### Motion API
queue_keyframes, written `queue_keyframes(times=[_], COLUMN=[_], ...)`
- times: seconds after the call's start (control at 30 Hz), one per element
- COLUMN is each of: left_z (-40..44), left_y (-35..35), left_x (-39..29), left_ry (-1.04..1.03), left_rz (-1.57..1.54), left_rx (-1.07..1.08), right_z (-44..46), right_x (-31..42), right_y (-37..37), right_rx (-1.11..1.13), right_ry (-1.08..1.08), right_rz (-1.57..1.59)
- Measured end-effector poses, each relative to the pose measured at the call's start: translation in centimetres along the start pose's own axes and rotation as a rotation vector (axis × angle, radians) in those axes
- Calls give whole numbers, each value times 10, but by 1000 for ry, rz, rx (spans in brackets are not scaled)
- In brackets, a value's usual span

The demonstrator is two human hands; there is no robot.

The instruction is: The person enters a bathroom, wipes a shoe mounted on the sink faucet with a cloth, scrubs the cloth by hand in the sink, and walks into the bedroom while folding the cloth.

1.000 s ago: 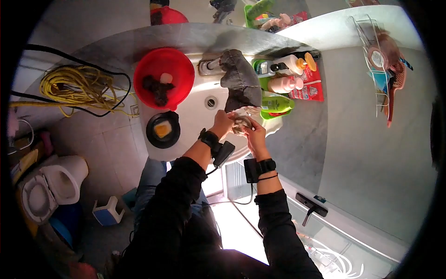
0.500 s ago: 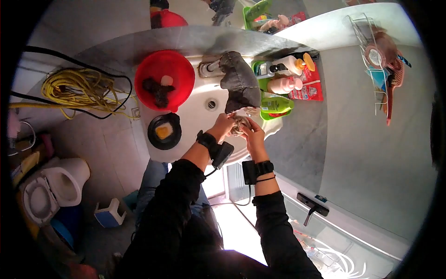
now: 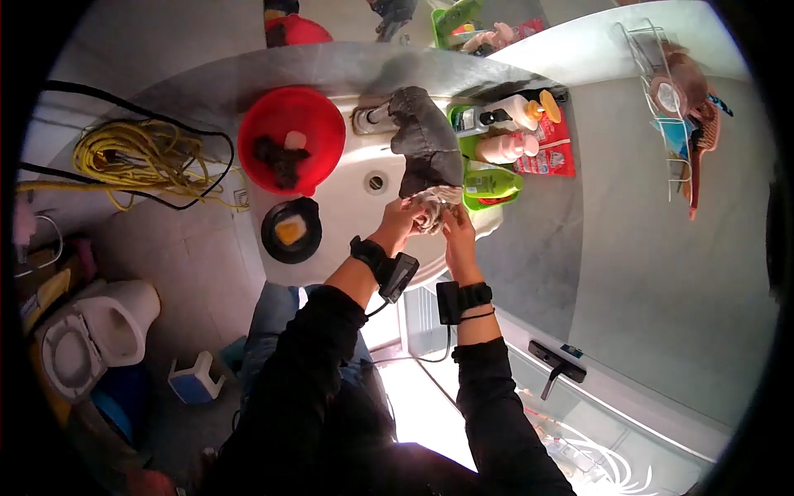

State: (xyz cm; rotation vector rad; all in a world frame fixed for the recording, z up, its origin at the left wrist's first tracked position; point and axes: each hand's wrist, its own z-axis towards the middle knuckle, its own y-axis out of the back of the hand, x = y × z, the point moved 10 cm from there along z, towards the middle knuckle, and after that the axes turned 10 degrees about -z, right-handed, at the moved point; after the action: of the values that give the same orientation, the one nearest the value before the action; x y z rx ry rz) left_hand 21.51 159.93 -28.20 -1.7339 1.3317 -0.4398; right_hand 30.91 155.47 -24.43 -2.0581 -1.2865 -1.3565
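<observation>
A dark grey cloth item (image 3: 426,149) hangs over the faucet (image 3: 372,118) at the sink. Its near end is gathered into a paler, crumpled bunch (image 3: 431,208), and what kind of garment or cloth it is I cannot tell. My left hand (image 3: 399,223) pinches the left side of this bunch, fingers closed. On the right side, my right hand (image 3: 458,230) has its fingertips closed on the same cloth. Both hands are over the near part of the white sink (image 3: 356,178); the drain (image 3: 375,183) lies to the left of the cloth.
On the sink's left stand a red basin (image 3: 329,157) holding dark cloth and a black dish (image 3: 310,248) with a yellowish block. Bottles crowd a green tray (image 3: 506,201) at right. A wire rack (image 3: 653,50) hangs on the wall. Coiled yellow hose (image 3: 136,157) lies left.
The pale bunched end has been raised slightly and shows more between my hands. My right hand has shifted slightly right, its fingers now more upright.
</observation>
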Motion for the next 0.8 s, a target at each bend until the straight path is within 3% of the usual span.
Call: queue_keyframes(times=[0.23, 0.47, 0.53, 0.57, 0.63, 0.8], left_z=[0, -4, -10, -13, -8, -10], left_y=[12, 22, 18, 17, 21, 20], left_x=[-2, -8, -19, -26, -25, -22], left_ry=[-77, -146, -152, -156, -154, -109], left_rz=[-22, -33, 13, 62, 93, 205], left_rx=[-16, -48, -89, -129, -140, -181], right_z=[-1, 12, 14, 14, 7, 3], right_x=[-6, -19, 16, 13, 20, 25], right_y=[-7, -21, -26, -24, -34, -31], right_rx=[-79, -18, -2, 2, 66, 65], right_ry=[-138, -210, 216, 217, 349, 370], right_rz=[-17, 28, -95, -95, -694, -786])
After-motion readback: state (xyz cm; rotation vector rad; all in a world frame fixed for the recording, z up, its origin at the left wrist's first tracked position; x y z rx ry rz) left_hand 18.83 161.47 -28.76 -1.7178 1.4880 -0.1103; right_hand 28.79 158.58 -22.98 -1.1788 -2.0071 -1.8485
